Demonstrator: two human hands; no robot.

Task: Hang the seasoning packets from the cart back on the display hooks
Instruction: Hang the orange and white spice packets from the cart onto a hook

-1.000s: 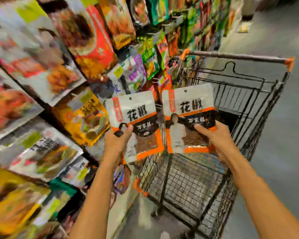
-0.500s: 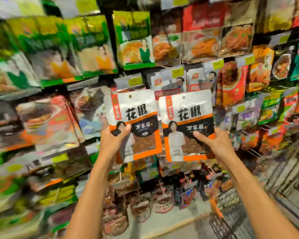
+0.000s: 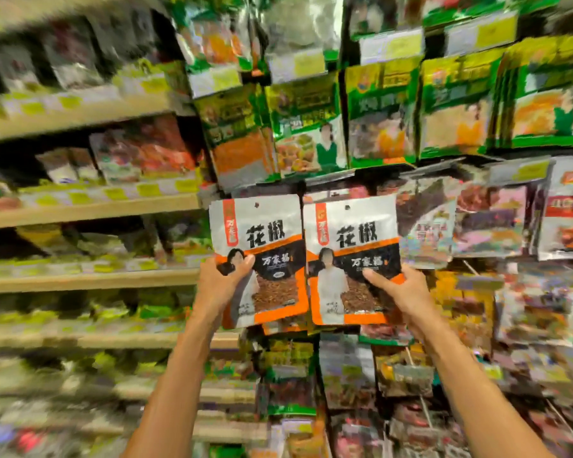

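I hold up two matching seasoning packets, white on top with black and orange below, side by side in front of the display. My left hand grips the left packet at its lower left corner, thumb across the front. My right hand grips the right packet at its lower right corner. Each packet has a small hang hole near its top edge. The packets' tops reach just under a row of hanging green packets. No bare hook is plainly visible through the blur. The cart is out of view.
Hanging packets fill the wall ahead and to the right, among them a red and white packet. On the left run wooden shelves with yellow price tags. More packets hang below my hands. The whole view is blurred.
My view has swung from the cart to face the display wall. Both hands have lifted the packets higher toward the hanging rows, with the same grip on each.
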